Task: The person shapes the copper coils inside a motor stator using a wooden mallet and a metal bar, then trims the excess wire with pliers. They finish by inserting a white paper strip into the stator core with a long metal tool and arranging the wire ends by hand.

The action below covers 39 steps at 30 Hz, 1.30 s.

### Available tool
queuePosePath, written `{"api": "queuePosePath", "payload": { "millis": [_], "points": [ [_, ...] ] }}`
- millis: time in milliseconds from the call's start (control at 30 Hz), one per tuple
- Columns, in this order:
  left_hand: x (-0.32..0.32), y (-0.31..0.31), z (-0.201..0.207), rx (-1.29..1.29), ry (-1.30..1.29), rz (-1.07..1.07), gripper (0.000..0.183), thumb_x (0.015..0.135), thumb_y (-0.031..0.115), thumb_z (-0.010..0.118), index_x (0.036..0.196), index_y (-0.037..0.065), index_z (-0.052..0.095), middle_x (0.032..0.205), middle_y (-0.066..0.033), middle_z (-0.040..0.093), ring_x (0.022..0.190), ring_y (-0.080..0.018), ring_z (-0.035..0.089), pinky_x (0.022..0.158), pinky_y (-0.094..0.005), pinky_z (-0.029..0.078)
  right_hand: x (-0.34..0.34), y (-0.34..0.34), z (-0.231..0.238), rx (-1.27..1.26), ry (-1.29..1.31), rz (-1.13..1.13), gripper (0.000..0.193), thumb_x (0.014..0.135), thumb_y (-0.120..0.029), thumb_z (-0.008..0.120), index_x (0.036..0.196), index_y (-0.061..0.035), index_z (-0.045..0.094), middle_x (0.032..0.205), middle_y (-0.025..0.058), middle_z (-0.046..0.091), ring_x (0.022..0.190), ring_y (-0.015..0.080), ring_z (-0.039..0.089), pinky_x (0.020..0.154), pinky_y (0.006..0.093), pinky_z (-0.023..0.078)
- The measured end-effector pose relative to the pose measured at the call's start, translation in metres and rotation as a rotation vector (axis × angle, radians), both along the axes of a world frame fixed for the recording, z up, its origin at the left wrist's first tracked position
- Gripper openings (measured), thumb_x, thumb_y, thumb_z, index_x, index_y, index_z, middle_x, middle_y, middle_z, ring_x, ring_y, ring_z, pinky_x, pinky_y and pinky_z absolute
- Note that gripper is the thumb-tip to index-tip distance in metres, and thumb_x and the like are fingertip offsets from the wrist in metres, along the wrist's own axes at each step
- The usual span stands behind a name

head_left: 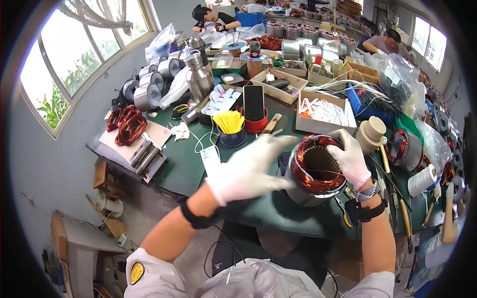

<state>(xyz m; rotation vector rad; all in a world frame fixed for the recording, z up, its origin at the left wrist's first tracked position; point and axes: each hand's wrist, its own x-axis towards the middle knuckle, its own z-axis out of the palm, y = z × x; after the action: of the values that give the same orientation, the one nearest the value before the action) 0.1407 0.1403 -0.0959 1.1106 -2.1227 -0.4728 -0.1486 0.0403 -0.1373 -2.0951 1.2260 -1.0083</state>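
Observation:
A motor stator (314,194) with a grey metal shell stands upright on the green tabletop, its bore facing up. Reddish copper windings ring its top, with a thin loose wire crossing the opening. My right hand (350,158), in a white glove, is curled over the right side of the windings, with fingertips at the inner edge of the bore. To the left of the stator, my left hand (251,169), also gloved, hovers with fingers spread and nothing in them; it is slightly blurred. A beige stepped plastic cylinder (370,134) stands just beyond my right hand.
Pliers (344,212) and long-handled tools (405,218) lie right of the stator. Beyond are a box of white strips (325,113), a phone (254,103), and a cup of yellow sticks (230,125). Red coils (130,126) lie far left. Co-workers sit at the back.

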Motion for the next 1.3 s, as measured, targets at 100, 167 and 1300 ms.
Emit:
{"api": "queuePosePath", "payload": {
  "millis": [100, 167, 1300],
  "points": [
    [-0.041, -0.013, 0.014, -0.062, -0.201, -0.049, 0.056, 0.091, 0.036, 0.078, 0.137, 0.007, 0.063, 0.109, -0.0162, 0.064, 0.105, -0.0354, 0.066, 0.091, -0.0422, 0.055, 0.001, -0.002, -0.002, -0.016, -0.009, 0.02, 0.031, 0.09, -0.015, 0.067, 0.114, 0.0036, 0.064, 0.106, 0.0184, 0.073, 0.102, 0.0321, 0.071, 0.095, 0.0402, 0.053],
    [-0.04, -0.033, 0.014, 0.034, -0.28, -0.093, 0.037, 0.099, 0.035, 0.068, 0.119, 0.004, 0.071, 0.097, -0.0158, 0.067, 0.098, -0.0366, 0.068, 0.088, -0.0444, 0.055, 0.004, -0.002, -0.003, -0.019, -0.054, 0.037, 0.031, 0.09, -0.014, 0.066, 0.115, 0.0042, 0.064, 0.107, 0.0187, 0.073, 0.101, 0.0318, 0.071, 0.095, 0.0398, 0.053],
    [0.099, 0.001, -0.092, -0.307, -0.196, 0.548, 0.011, 0.09, 0.011, 0.073, 0.095, 0.001, 0.077, 0.09, -0.0125, 0.071, 0.084, -0.0298, 0.069, 0.077, -0.0388, 0.055, 0.006, 0.008, -0.005, 0.077, -0.134, -0.048, 0.027, 0.093, -0.01, 0.065, 0.116, 0.005, 0.065, 0.105, 0.0162, 0.074, 0.099, 0.0227, 0.07, 0.093, 0.0351, 0.053]
  ]
}}
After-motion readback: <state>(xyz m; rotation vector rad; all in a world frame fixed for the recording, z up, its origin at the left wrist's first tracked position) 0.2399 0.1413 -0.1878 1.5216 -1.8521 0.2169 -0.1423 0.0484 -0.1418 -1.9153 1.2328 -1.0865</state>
